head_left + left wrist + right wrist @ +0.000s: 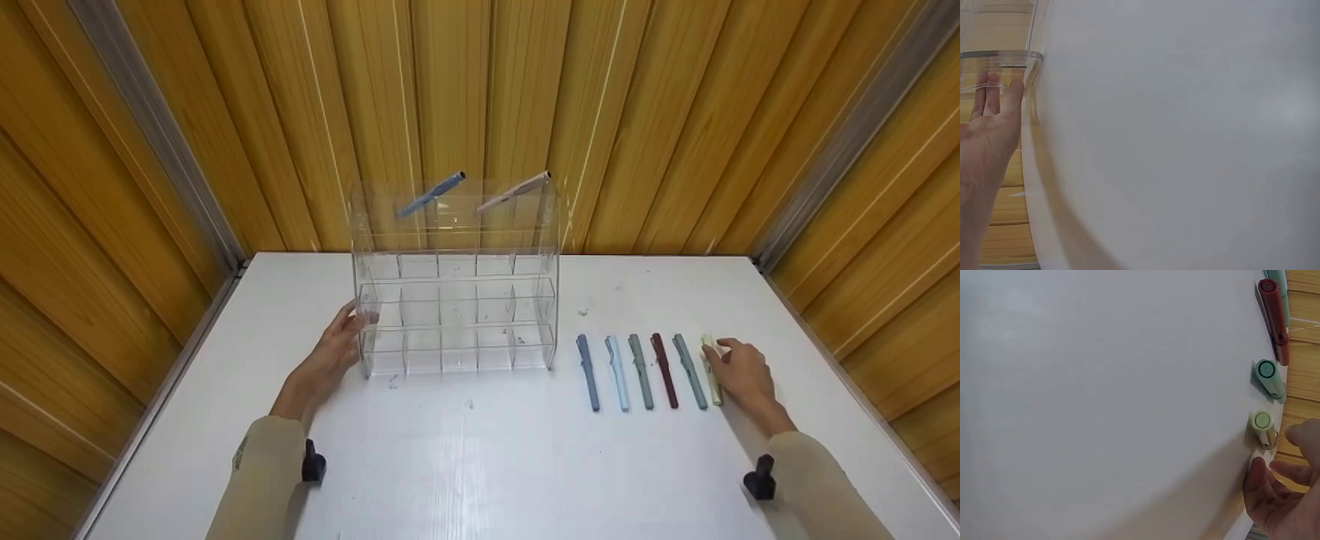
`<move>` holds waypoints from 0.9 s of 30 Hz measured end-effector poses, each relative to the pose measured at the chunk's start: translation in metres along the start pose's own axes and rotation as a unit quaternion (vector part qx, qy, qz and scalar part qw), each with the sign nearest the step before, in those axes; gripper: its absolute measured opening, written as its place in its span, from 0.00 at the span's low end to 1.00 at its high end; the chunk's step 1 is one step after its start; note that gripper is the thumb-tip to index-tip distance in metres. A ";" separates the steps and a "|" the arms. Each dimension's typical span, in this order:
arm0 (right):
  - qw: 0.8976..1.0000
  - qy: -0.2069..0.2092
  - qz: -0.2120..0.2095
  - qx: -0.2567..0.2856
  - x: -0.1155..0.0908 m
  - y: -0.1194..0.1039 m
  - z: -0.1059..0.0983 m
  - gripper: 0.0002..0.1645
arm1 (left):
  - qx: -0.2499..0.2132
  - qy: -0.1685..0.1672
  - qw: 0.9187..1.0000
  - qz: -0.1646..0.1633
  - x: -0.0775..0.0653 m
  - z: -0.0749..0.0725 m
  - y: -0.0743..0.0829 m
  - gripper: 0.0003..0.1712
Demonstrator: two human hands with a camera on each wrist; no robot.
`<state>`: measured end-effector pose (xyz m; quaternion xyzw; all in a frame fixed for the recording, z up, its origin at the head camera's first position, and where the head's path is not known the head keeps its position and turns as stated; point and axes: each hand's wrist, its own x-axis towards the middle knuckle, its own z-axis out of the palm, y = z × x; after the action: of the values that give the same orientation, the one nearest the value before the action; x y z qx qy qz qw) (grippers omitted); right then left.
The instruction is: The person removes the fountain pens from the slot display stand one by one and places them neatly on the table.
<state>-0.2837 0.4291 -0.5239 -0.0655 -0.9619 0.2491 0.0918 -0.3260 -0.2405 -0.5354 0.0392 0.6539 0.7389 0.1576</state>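
A clear acrylic pen rack (459, 300) with tiers of small compartments stands at the table's back. My left hand (337, 352) touches its left side; the fingers look fairly straight against the clear panel (1030, 56) in the left wrist view. A blue pen (433, 194) and a pale pinkish pen (514, 192) lean in the top tier. At the right, my right hand (744, 373) hovers around a light green pen (716, 390), the last in a row. In the right wrist view its thumb and fingers are spread near that pen (1264, 424), with gaps showing.
Left of the light green pen lie a teal pen (691, 373), a dark red pen (664, 371), a grey-green pen (641, 373), a light blue pen (618, 373) and a slate-blue pen (589, 373). Wood-look panels (450, 90) wall the white table (450, 465) behind and at both sides.
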 end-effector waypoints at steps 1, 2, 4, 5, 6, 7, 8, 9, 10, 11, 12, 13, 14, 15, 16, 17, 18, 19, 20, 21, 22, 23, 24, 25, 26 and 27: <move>1.000 -0.001 0.004 0.004 0.000 -0.001 -0.002 0.32 | -0.001 0.004 1.000 -0.002 0.001 0.000 0.000 0.43; 1.000 -0.002 0.007 0.007 0.001 -0.001 -0.003 0.32 | -0.002 0.005 1.000 -0.002 0.001 0.000 0.000 0.43; 1.000 0.006 0.010 0.009 0.001 -0.004 -0.007 0.31 | -0.004 0.004 1.000 -0.003 0.002 0.000 0.000 0.44; 1.000 0.015 0.009 0.009 0.000 -0.006 -0.008 0.31 | -0.003 0.003 1.000 -0.003 0.002 0.000 0.000 0.44; 1.000 0.026 0.004 0.009 0.001 -0.008 -0.009 0.29 | -0.002 0.003 1.000 -0.002 0.002 0.000 0.000 0.44; 0.999 0.038 -0.003 0.010 0.001 -0.011 -0.010 0.28 | -0.002 0.004 1.000 -0.002 0.002 -0.001 0.001 0.44; 0.999 0.050 -0.013 0.012 0.001 -0.014 -0.011 0.27 | -0.002 0.004 1.000 -0.003 0.001 -0.001 0.001 0.43; 0.998 0.060 -0.023 0.018 0.002 -0.017 -0.011 0.25 | 0.000 0.004 1.000 -0.003 0.000 -0.002 0.002 0.43; 0.997 0.068 -0.034 0.025 0.003 -0.021 -0.012 0.24 | 0.000 0.004 1.000 -0.002 -0.001 -0.002 0.002 0.43; 0.996 0.074 -0.045 0.035 0.004 -0.026 -0.012 0.23 | -0.002 0.004 1.000 -0.001 -0.002 -0.003 0.003 0.43; 0.994 0.077 -0.056 0.045 0.005 -0.031 -0.012 0.22 | -0.003 0.007 1.000 0.000 -0.003 -0.004 0.003 0.42; 0.993 0.076 -0.064 0.058 0.006 -0.036 -0.013 0.21 | -0.004 0.007 1.000 0.001 -0.003 -0.005 0.003 0.42; 0.992 0.070 -0.069 0.074 0.008 -0.041 -0.014 0.21 | -0.004 0.007 1.000 0.002 -0.004 -0.005 0.003 0.41; 0.992 0.058 -0.071 0.092 0.009 -0.046 -0.016 0.21 | -0.003 0.006 1.000 0.003 -0.004 -0.005 0.003 0.41; 0.990 0.043 -0.069 0.113 0.010 -0.051 -0.017 0.22 | -0.005 0.005 1.000 0.004 -0.004 -0.005 0.003 0.41; 0.988 0.028 -0.064 0.135 0.012 -0.055 -0.019 0.22 | -0.004 0.005 1.000 0.003 -0.004 -0.005 0.004 0.41; 0.986 0.011 -0.056 0.158 0.013 -0.059 -0.022 0.23 | -0.004 0.005 1.000 0.002 -0.003 -0.005 0.004 0.41; 0.983 -0.005 -0.046 0.179 0.015 -0.063 -0.024 0.24 | -0.005 0.004 1.000 0.003 -0.003 -0.004 0.003 0.42; 0.979 -0.020 -0.038 0.197 0.016 -0.066 -0.026 0.25 | -0.004 0.003 1.000 0.002 -0.002 -0.004 0.003 0.42; 0.977 -0.032 -0.030 0.209 0.018 -0.069 -0.027 0.26 | -0.006 0.002 1.000 0.003 -0.002 -0.003 0.003 0.43; 0.975 -0.041 -0.024 0.217 0.020 -0.071 -0.029 0.27 | -0.008 0.002 1.000 0.003 -0.001 -0.003 0.002 0.43; 0.974 -0.049 -0.019 0.219 0.022 -0.075 -0.030 0.28 | -0.007 0.002 1.000 0.003 -0.001 -0.002 0.002 0.43; 0.974 -0.057 -0.014 0.219 0.023 -0.078 -0.031 0.28 | -0.009 0.002 1.000 0.004 -0.001 -0.002 0.001 0.43; 0.974 -0.065 -0.011 0.219 0.024 -0.082 -0.032 0.29 | -0.006 0.001 1.000 0.007 0.000 -0.002 0.000 0.43; 0.973 -0.072 -0.009 0.220 0.026 -0.086 -0.032 0.29 | -0.003 0.000 1.000 0.008 0.000 -0.002 0.000 0.42; 0.972 -0.078 -0.007 0.221 0.028 -0.089 -0.032 0.29 | -0.003 0.000 1.000 0.010 0.000 -0.001 -0.001 0.42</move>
<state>-0.3112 0.3717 -0.4483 -0.0172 -0.8876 0.4592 0.0304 -0.3266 -0.2417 -0.5363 0.0453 0.6513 0.7424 0.1503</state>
